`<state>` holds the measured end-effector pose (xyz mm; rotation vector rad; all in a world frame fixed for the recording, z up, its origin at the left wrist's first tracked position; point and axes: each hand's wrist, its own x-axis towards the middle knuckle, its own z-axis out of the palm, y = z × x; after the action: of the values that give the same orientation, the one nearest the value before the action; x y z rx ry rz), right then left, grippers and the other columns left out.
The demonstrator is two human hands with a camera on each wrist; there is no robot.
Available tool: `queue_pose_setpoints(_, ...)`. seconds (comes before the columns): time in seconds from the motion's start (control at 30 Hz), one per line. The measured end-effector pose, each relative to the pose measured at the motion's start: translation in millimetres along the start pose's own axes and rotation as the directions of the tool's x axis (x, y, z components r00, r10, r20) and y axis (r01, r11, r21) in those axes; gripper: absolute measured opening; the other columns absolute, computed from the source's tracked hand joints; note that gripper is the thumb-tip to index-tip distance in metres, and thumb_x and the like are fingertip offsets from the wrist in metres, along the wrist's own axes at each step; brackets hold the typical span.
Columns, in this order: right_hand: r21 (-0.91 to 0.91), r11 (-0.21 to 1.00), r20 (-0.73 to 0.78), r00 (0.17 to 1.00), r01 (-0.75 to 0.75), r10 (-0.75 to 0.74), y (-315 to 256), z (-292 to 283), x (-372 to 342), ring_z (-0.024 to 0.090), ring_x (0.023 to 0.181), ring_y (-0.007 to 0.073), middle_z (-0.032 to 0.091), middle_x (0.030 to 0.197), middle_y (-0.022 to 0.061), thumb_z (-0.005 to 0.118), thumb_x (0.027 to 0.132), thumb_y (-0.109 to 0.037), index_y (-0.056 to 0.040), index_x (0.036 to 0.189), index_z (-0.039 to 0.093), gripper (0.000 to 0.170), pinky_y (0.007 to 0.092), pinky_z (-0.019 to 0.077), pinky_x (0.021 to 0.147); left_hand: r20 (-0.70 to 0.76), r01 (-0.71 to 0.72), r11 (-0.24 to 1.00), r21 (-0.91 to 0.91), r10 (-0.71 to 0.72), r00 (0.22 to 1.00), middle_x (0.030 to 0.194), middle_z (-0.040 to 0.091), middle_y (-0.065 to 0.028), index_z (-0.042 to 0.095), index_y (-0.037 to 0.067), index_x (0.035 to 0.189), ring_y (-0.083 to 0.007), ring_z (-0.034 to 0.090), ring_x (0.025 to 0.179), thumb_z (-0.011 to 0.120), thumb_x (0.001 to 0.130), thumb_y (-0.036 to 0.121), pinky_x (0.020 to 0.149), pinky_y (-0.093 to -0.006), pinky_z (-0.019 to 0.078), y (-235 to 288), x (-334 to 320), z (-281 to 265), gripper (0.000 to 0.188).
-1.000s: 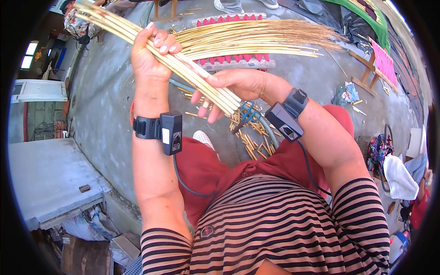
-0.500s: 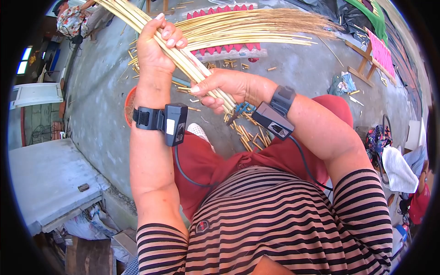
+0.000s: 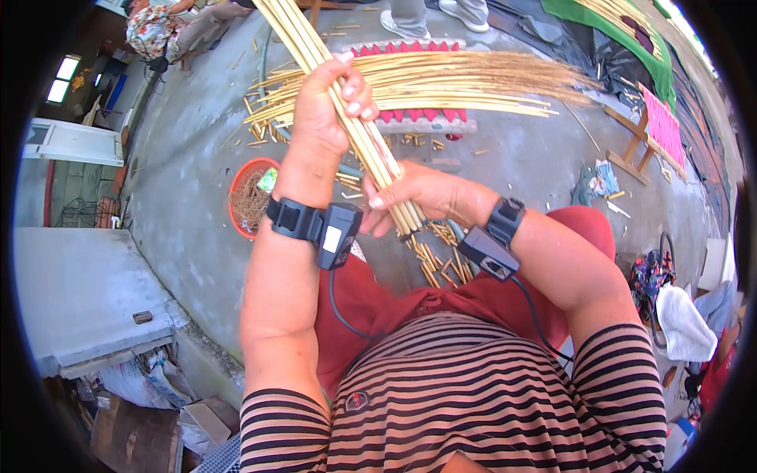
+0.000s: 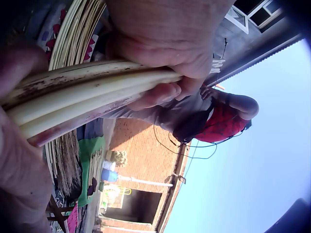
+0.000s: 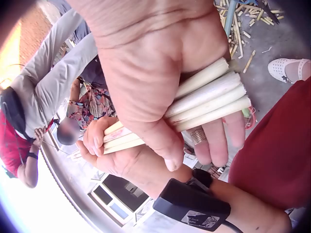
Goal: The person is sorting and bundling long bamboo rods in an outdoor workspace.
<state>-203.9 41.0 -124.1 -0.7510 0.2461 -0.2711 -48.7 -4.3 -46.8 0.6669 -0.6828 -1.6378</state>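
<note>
Pale yellow sticks (image 3: 371,150) make one long bunch in my two hands, up above the grey floor (image 3: 189,173). My left hand (image 3: 322,114) has its fingers bent tight around the bunch, so there is no room left in that fist. My right hand (image 3: 430,191) is lower down, by the cut ends (image 5: 233,80). Its thumb (image 5: 170,155) presses over the sticks, and its other fingers reach out rather straight behind them, so the sticks sit squeezed in between. One of those fingers wears a ring (image 5: 198,136). What counts most for my next move, I think, is the way the bunch slants. It runs from far out in front of me, a bit to the left, down to my lap, a bit to the right. The far tips go out of sight at the top of the head view, so I can't tell where they stop. My right hand is nearer to the cut ends and to me, and my left hand is farther up the bunch. At least four cut ends poke out past my right palm. Past my hands, a big pile of long stalks (image 3: 441,75) lies sideways. Chopped bits (image 3: 430,268) are on the floor near my red pants (image 3: 355,299), and a red tub (image 3: 233,201) is over on my left.
</note>
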Motion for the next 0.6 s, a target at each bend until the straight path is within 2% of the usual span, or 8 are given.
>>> queue_pose_setpoints(0.03,0.014,1.000,0.020,0.999,0.027,-0.027,1.3,-0.1,0.8,0.067,0.079,0.0293,0.062,0.080,0.0150,0.073,0.077,-0.019,-0.0041,0.087,0.052,0.027,0.0412,0.0580,0.067,0.009,0.000,1.000,-0.021,0.000,1.000,0.051,0.038,0.0017,0.046,0.012,0.072,-0.0109,0.038,0.039,0.052,0.090,0.021,0.041,-0.0292,0.0359,-0.2,-0.8,0.2,0.021)
queue_pose_setpoints(0.1,0.017,0.999,-0.009,0.999,-0.037,0.037,-3.4,5.2,-6.2,0.066,0.066,0.0244,0.062,0.079,0.0143,0.069,0.080,-0.016,-0.0047,0.089,0.050,0.024,0.0356,0.0556,0.057,0.006,-0.014,0.998,-0.054,0.014,1.000,0.051,0.039,0.0015,0.047,0.012,0.074,-0.0113,0.038,0.038,0.052,0.089,0.021,0.040,-0.0294,0.0363,-1.0,-3.1,3.7,0.019)
queue_pose_setpoints(0.2,-0.027,0.999,-0.019,0.999,-0.031,0.030,-1.6,-2.0,-7.5,0.053,0.048,0.0146,0.055,0.064,0.0064,0.070,0.080,-0.018,-0.0062,0.085,0.051,0.023,0.0295,0.0465,0.045,-0.024,-0.063,0.995,-0.073,0.061,0.998,0.051,0.039,0.0012,0.048,0.012,0.077,-0.0116,0.039,0.038,0.052,0.089,0.021,0.039,-0.0293,0.0365,-2.1,-8.6,12.3,0.015)
queue_pose_setpoints(0.3,0.008,1.000,-0.074,0.997,-0.030,0.030,-8.1,11.0,-11.1,0.039,0.042,0.0086,0.046,0.057,0.0014,0.070,0.081,-0.019,-0.0074,0.081,0.050,0.023,0.0261,0.0360,0.041,-0.031,-0.108,0.992,-0.068,0.106,0.994,0.051,0.039,0.0007,0.048,0.012,0.081,-0.0118,0.039,0.038,0.052,0.089,0.020,0.039,-0.0292,0.0367,-1.4,-11.3,14.5,0.012)
queue_pose_setpoints(0.5,-0.059,0.995,-0.193,0.979,-0.077,0.064,-12.6,18.8,-18.2,0.037,0.042,0.0083,0.046,0.057,0.0013,0.068,0.082,-0.016,-0.0073,0.077,0.050,0.021,0.0260,0.0339,0.041,-0.081,-0.122,0.988,-0.098,0.114,0.990,0.052,0.040,-0.0007,0.047,0.012,0.086,-0.0132,0.041,0.039,0.055,0.087,0.020,0.040,-0.0301,0.0378,-4.3,-15.4,16.2,0.011)
queue_pose_setpoints(0.6,-0.092,0.991,-0.226,0.971,-0.096,0.073,-13.0,19.5,-21.2,0.037,0.042,0.0089,0.045,0.056,0.0018,0.067,0.081,-0.013,-0.0064,0.074,0.050,0.020,0.0260,0.0334,0.041,-0.126,-0.122,0.991,-0.055,0.115,0.985,0.057,0.047,-0.0023,0.048,0.011,0.088,-0.0145,0.046,0.043,0.057,0.085,0.016,0.043,-0.0314,0.0415,-3.3,-14.6,16.6,0.011)
